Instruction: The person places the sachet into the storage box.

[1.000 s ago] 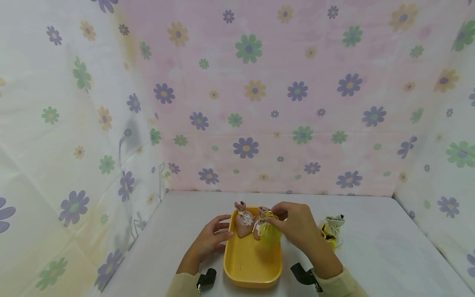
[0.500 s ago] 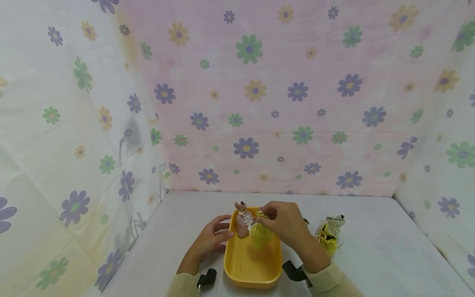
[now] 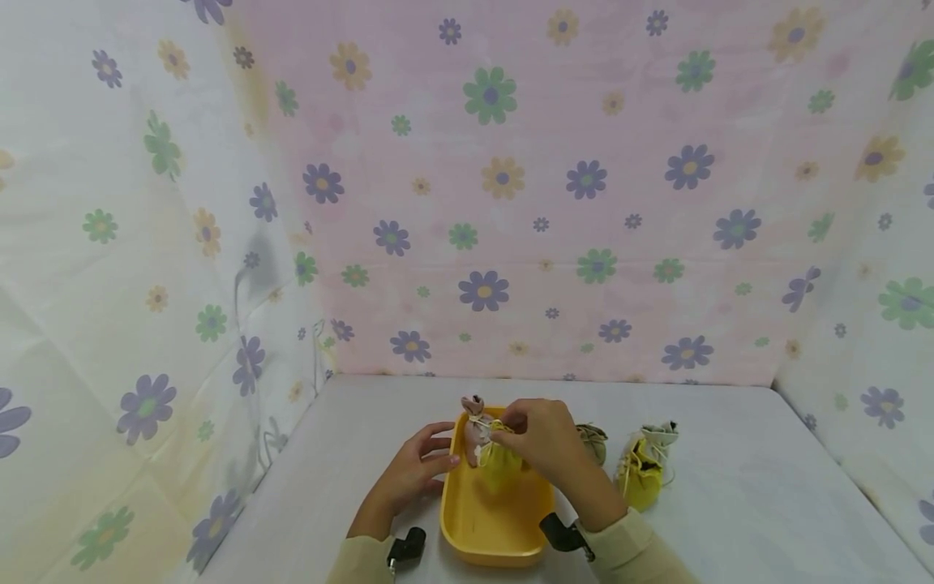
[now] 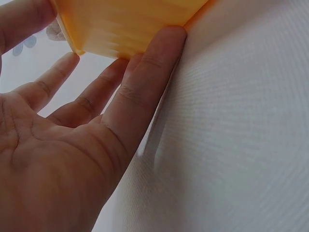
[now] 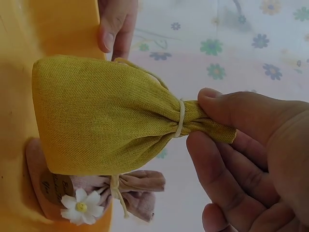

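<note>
My right hand (image 3: 550, 442) pinches the gathered neck of a mustard-yellow drawstring pouch (image 5: 104, 116) between thumb and fingers. The pouch hangs over the far part of a yellow tray (image 3: 481, 527), its full body below the tied cord. Behind it, in the tray, leans a pink drawstring pouch (image 3: 474, 430). A white flower and a round label show on a pink pouch (image 5: 91, 188) in the right wrist view. At the tray's left side my left hand (image 3: 416, 472) rests with extended fingers against the wall, the fingertips (image 4: 169, 38) right at it.
To the right of the tray on the white table (image 3: 744, 503) are an olive-brown pouch (image 3: 594, 442), partly behind my right arm, another yellow pouch (image 3: 640, 478) and a pale pouch (image 3: 660, 436) behind it. Flowered cloth walls (image 3: 511, 243) stand at the back and sides.
My right hand has moved left over the tray with the yellow pouch, now covering the second pink pouch in the head view. The olive-brown pouch has come into sight. My left hand has stayed put.
</note>
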`<state>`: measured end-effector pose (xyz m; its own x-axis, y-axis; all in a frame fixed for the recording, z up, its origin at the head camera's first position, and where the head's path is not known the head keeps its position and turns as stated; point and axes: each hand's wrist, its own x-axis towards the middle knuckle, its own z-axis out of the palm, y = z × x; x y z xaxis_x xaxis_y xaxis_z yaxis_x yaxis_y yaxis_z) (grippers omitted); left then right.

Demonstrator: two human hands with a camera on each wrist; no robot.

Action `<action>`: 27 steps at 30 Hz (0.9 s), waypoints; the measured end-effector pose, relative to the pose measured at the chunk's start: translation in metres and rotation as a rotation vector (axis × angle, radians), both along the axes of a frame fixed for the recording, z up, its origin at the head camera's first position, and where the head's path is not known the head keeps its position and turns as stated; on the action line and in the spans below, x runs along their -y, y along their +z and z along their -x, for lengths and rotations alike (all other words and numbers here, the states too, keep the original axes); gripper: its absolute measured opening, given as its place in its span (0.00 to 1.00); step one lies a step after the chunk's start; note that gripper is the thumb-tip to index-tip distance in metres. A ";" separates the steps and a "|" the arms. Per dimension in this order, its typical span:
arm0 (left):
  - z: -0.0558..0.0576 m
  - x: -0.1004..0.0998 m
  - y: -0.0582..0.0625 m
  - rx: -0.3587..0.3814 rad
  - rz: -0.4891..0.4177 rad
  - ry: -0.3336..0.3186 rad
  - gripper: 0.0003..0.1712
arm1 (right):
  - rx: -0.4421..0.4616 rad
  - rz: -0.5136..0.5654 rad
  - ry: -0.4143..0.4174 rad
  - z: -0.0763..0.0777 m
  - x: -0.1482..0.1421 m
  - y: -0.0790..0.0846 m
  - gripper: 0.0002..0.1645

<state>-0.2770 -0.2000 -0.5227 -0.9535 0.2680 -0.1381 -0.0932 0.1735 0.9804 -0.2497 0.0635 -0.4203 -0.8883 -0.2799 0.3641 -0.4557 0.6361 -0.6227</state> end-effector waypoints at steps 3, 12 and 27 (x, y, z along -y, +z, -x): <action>0.000 0.001 0.000 -0.003 0.009 0.001 0.43 | 0.003 -0.005 0.012 0.002 0.004 -0.002 0.10; 0.001 0.002 -0.001 -0.001 -0.001 -0.008 0.43 | 0.032 -0.044 0.026 0.008 0.016 -0.008 0.10; 0.002 0.001 -0.001 -0.006 -0.033 -0.024 0.40 | 0.086 -0.078 -0.002 0.013 0.028 -0.015 0.10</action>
<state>-0.2787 -0.2008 -0.5234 -0.9476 0.2948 -0.1227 -0.0833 0.1428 0.9862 -0.2624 0.0358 -0.4356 -0.9159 -0.3023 0.2641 -0.4014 0.6849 -0.6080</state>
